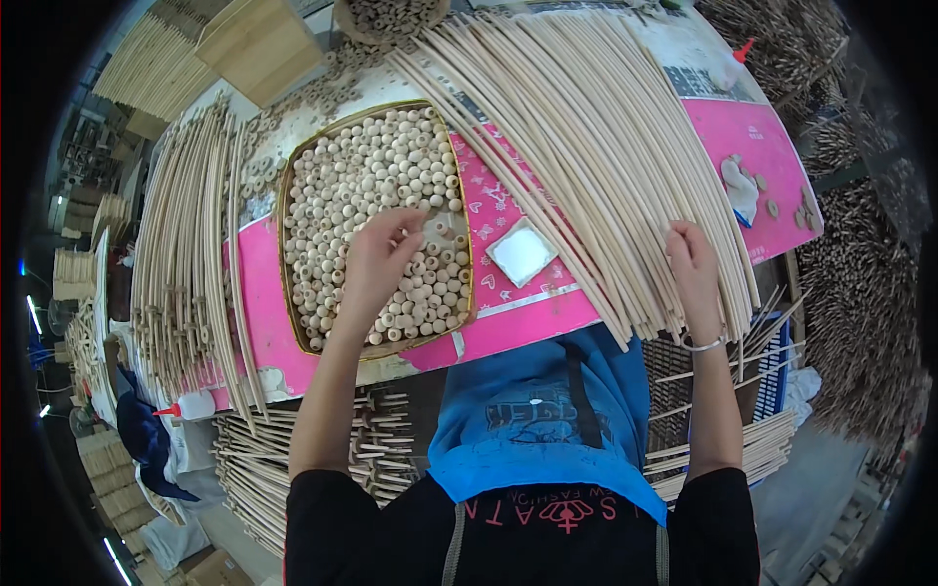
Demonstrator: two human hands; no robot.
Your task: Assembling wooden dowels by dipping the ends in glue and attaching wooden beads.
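My left hand (pixel 376 262) is over a shallow tray (pixel 282 244) with a gold-brown rim, its thumb and fingers drawn together. Round wooden beads (pixel 376 161) with holes fill most of the tray; whether one sits between my fingertips is too small to see. On the right, my right hand (pixel 692 266) rests at the near part of a wide row of long, thin wooden sticks (pixel 586 146). Its fingers are curled, and what they grip, if anything, is hidden. Between tray and sticks lies a small square white dish (pixel 522 252) with white contents.
Sticks with rings on them (pixel 186 264) lie at the left. Wooden rings (pixel 259 171) are scattered behind the tray, near a round basket (pixel 391 20). White bottles with red tips (pixel 191 405) stand at the table's edges. More stick bundles (pixel 313 459) are below the pink tabletop (pixel 518 327).
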